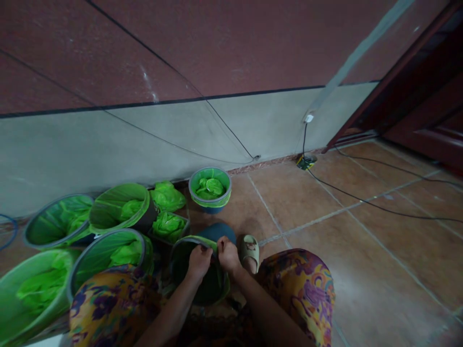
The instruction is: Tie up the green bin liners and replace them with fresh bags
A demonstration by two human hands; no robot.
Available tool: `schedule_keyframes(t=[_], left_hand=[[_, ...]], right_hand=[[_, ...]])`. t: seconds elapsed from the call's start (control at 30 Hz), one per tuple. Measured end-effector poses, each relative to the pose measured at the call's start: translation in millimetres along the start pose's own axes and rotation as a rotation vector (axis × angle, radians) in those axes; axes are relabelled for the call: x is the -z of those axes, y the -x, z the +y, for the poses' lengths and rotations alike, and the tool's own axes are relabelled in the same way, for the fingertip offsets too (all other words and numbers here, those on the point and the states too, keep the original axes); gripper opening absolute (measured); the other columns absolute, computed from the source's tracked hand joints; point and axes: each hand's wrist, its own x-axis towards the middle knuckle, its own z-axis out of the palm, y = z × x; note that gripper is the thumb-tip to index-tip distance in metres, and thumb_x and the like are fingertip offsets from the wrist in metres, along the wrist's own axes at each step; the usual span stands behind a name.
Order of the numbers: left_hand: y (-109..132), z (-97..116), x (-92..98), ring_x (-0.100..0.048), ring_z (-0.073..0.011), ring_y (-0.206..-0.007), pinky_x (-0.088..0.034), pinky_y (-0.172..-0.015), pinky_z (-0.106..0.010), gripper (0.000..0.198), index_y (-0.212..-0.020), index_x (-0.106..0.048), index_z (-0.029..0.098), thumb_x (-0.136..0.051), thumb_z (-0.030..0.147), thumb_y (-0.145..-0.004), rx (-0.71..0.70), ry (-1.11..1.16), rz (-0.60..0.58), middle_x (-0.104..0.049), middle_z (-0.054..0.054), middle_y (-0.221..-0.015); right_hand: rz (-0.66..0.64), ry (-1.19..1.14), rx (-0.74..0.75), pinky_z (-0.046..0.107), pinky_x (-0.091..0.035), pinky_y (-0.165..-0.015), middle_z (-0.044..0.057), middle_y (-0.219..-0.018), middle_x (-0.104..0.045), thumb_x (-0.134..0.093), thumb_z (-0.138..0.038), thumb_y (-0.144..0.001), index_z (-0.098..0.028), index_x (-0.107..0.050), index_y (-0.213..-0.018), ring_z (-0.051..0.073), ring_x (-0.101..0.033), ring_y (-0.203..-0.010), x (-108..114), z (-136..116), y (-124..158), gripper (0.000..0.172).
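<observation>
Between my knees a dark blue bin leans with its mouth toward me, and a green plastic bag is folded over its rim. Fingers closed, my left hand grips the bag at the rim. Close beside it, my right hand is also closed on the bag edge at the rim. The exact position of the fingertips is partly hidden. Just left of this bin stands another bin lined with green plastic.
Several more lined bins crowd the left, among them a round bin near the wall. A slipper is on a foot to the right. A black cable crosses the tiled floor from a small can by the wall.
</observation>
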Motion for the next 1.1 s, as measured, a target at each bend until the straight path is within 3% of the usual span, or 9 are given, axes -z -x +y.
schedule_keyframes(t=[0.2, 0.3, 0.43, 0.7, 0.93, 1.1], left_hand=[[2, 3, 2.4, -0.069, -0.0148, -0.067, -0.045, -0.052, -0.018, 0.016, -0.081, -0.061, 0.013, -0.05, 0.024, -0.085, -0.009, -0.025, 0.023, -0.071, -0.009, -0.08], [3, 6, 5.8, -0.069, -0.0147, -0.063, -0.046, -0.05, -0.018, 0.016, -0.081, -0.061, 0.013, -0.051, 0.024, -0.084, 0.009, 0.034, 0.046, -0.071, -0.009, -0.08], [3, 6, 8.9, -0.069, -0.0153, -0.06, -0.046, -0.048, -0.019, 0.017, -0.076, -0.06, 0.013, -0.05, 0.025, -0.083, 0.012, 0.089, 0.064, -0.07, -0.008, -0.078], [1, 5, 15.0, -0.069, -0.0159, -0.062, -0.041, -0.042, -0.017, 0.015, -0.077, -0.056, 0.013, -0.047, 0.024, -0.083, 0.034, 0.124, 0.033, -0.068, -0.009, -0.08], [-1, 2, 13.2, -0.067, -0.0145, -0.056, -0.04, -0.041, -0.017, 0.013, -0.077, -0.056, 0.013, -0.049, 0.023, -0.081, 0.021, 0.168, 0.017, -0.067, -0.008, -0.077], [-1, -1, 9.0, -0.067, -0.0147, -0.058, -0.043, -0.044, -0.02, 0.015, -0.081, -0.057, 0.013, -0.05, 0.026, -0.082, 0.031, 0.118, 0.039, -0.069, -0.009, -0.082]], right_hand=[[-0.108, -0.427, -0.168, 0.025, -0.043, -0.064, 0.003, -0.074, -0.065, -0.048, -0.039, -0.085, -0.015, -0.064, -0.081, 0.016, -0.058, -0.069, -1, 21, 2, 0.028], [-0.223, -0.594, -0.174, 0.024, -0.044, -0.064, 0.002, -0.071, -0.066, -0.061, -0.032, -0.073, -0.014, -0.066, -0.076, 0.014, -0.057, -0.065, -2, 35, 10, 0.019], [-0.201, -0.505, -0.123, 0.023, -0.043, -0.064, 0.0, -0.067, -0.064, -0.059, -0.022, -0.069, -0.015, -0.065, -0.07, 0.013, -0.056, -0.064, -1, 37, 18, 0.009], [-0.1, -0.222, -0.031, 0.023, -0.039, -0.064, 0.002, -0.069, -0.06, -0.046, -0.018, -0.08, -0.017, -0.06, -0.071, 0.013, -0.055, -0.067, 5, 26, 19, 0.017], [-0.039, -0.316, -0.098, 0.023, -0.042, -0.067, 0.001, -0.07, -0.06, -0.045, -0.021, -0.08, -0.019, -0.055, -0.07, 0.014, -0.055, -0.069, -8, 37, 18, 0.014], [-0.123, -0.398, -0.174, 0.023, -0.041, -0.06, 0.001, -0.066, -0.059, -0.05, -0.025, -0.076, -0.017, -0.057, -0.069, 0.014, -0.053, -0.063, -12, 46, 15, 0.012]])
